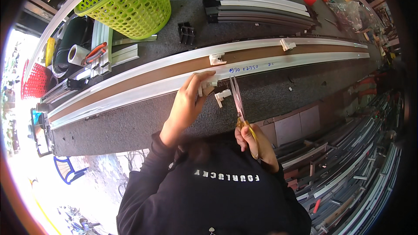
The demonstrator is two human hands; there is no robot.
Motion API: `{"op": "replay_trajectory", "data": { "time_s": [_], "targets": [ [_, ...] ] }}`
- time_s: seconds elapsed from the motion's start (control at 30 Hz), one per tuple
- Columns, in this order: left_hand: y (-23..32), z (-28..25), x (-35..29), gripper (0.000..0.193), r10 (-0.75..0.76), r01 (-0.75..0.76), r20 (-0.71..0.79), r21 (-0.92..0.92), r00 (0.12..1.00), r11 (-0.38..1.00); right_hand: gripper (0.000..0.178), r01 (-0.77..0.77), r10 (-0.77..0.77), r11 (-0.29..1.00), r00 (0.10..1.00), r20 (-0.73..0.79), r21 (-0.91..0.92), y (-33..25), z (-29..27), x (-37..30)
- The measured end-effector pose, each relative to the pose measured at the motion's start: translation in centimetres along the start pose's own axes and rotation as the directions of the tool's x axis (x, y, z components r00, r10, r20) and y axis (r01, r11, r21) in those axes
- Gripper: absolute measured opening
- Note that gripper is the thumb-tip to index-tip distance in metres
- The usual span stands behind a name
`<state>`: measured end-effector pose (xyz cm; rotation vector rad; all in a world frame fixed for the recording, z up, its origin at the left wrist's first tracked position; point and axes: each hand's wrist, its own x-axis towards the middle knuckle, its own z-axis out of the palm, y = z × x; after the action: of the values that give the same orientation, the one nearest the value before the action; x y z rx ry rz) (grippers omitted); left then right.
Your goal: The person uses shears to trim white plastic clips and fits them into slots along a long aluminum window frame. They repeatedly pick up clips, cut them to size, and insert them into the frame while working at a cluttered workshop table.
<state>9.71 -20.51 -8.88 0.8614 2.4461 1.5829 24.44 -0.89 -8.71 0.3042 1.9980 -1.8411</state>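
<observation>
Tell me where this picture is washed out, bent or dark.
Head view: glare bleaches the left side around the blue and white chair; head view: the long, narrow white strips bow with the fisheye lens, and the corners fall black; head view: the yellow-handled metal scissors in the right hand look fairly crisp.

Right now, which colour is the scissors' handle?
Yellow; the scissors' handle shows in the head view.
</observation>
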Motion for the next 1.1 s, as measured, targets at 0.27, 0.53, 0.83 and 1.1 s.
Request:
{"op": "replay_trajectory", "data": {
  "time_s": [0.27, 0.53, 0.83, 1.1],
  "targets": [
    [-0.9, 2.1, -0.9, 0.055, 0.082, -0.071, -0.078, 0.131, 0.994, 0.989, 0.079, -0.016, 0.006, 0.991, 0.997, 0.078, 0.133, -1.0, 0.7, -0.2],
    [-0.7, 4.4, -1.4, 0.047, 0.236, -0.227, -0.053, 0.127, 0.970, 0.966, 0.075, 0.041, -0.060, 0.972, 0.995, 0.077, 0.232, 0.3, 0.7, 0.5],
    [-1.0, 5.2, -1.5, 0.053, 0.304, -0.295, -0.031, 0.162, 0.952, 0.942, 0.062, -0.047, 0.071, 0.982, 0.989, -0.128, 0.184, 0.8, 1.8, 0.5],
    [-0.7, 4.2, -1.4, 0.035, 0.185, -0.149, -0.164, 0.208, 0.969, 0.967, 0.066, -0.103, -0.084, 0.877, 0.929, -0.361, -0.470, -0.2, -0.9, 1.8]
  ]
}}
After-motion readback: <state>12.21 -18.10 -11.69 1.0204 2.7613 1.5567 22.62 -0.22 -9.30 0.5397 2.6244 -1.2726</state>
